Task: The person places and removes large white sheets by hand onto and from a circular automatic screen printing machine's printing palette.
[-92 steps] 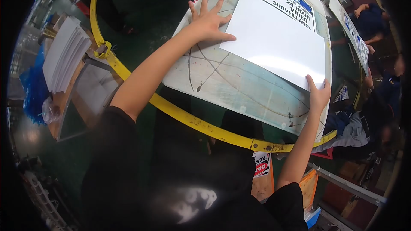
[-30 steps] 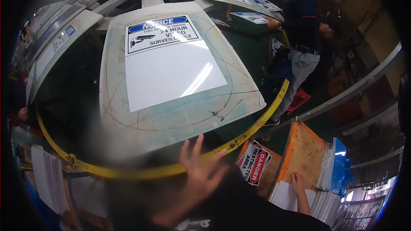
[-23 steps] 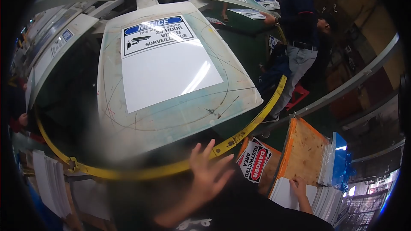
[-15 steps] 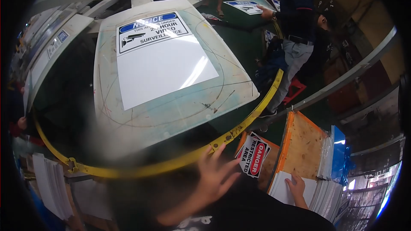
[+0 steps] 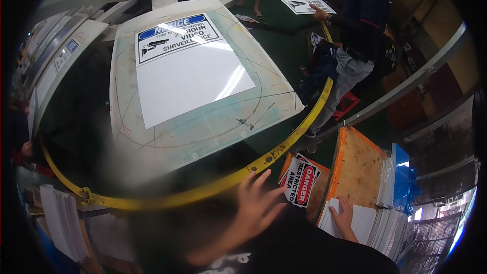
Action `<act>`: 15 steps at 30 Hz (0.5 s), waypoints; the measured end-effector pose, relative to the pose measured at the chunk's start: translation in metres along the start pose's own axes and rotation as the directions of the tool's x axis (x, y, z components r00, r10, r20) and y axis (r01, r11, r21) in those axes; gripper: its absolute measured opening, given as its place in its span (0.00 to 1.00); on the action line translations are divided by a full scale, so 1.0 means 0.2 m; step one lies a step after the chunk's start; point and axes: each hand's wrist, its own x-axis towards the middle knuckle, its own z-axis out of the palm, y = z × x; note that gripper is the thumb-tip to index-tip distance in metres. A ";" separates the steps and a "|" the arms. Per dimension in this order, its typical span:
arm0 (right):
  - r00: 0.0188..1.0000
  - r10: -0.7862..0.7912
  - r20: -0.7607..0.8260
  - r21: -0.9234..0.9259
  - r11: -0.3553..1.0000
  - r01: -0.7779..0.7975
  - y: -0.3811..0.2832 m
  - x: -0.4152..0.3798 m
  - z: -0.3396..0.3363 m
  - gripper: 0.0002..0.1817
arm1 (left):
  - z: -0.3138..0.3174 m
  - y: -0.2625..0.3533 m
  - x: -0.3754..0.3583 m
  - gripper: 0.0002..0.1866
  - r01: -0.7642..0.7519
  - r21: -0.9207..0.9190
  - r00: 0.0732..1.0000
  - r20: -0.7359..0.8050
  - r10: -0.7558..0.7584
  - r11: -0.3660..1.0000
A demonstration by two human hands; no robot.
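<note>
My left hand [image 5: 255, 209] hovers near the yellow rail [image 5: 264, 164], its fingers spread and nothing in them. On a stack of white sheets [image 5: 362, 221] at the lower right lies my right hand [image 5: 344, 217], thumb and fingers apart on the top sheet. Beyond the rail, a pale worn board [image 5: 203, 139] carries a large white sheet [image 5: 187, 94] with a printed surveillance NOTICE at its upper end. Close to my left hand's fingertips rests a pile of red, black and white DANGER RESTRICTED AREA signs [image 5: 300, 181].
A co-worker [image 5: 362, 10] stands at the upper right, holding a NOTICE sign [image 5: 302, 2]. An orange-edged wooden board [image 5: 357, 165] rises beside the white stack. More white sheets [image 5: 61, 220] stand at the lower left. Another pale board [image 5: 66, 63] lies at the left.
My right hand has shifted slightly left and up on the white sheets, its thumb further from the fingers. The co-worker's NOTICE sign has moved up and turned. My left hand stays nearly still.
</note>
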 end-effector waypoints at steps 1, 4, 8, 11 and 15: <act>1.000 0.003 0.004 -0.006 1.000 -0.003 0.00 0.00 0.00 0.34 | 0.00 0.00 0.00 0.22 -0.001 0.004 1.000 0.007 0.001 1.000; 1.000 0.008 0.012 -0.020 1.000 -0.008 -0.01 0.00 -0.03 0.32 | 0.01 -0.01 -0.02 0.22 -0.003 0.014 1.000 0.019 0.003 1.000; 1.000 -0.003 -0.006 -0.001 1.000 0.003 -0.02 -0.01 -0.05 0.30 | 0.01 -0.01 -0.01 0.22 0.002 0.005 1.000 0.028 -0.002 1.000; 0.999 -0.009 -0.034 0.006 1.000 0.009 -0.02 -0.01 -0.04 0.28 | 0.02 -0.01 -0.01 0.22 -0.002 -0.005 0.999 0.042 0.002 1.000; 0.998 -0.007 -0.062 0.014 1.000 0.008 -0.03 -0.02 -0.05 0.27 | 0.01 -0.01 -0.01 0.22 0.000 -0.035 0.999 0.048 0.001 0.999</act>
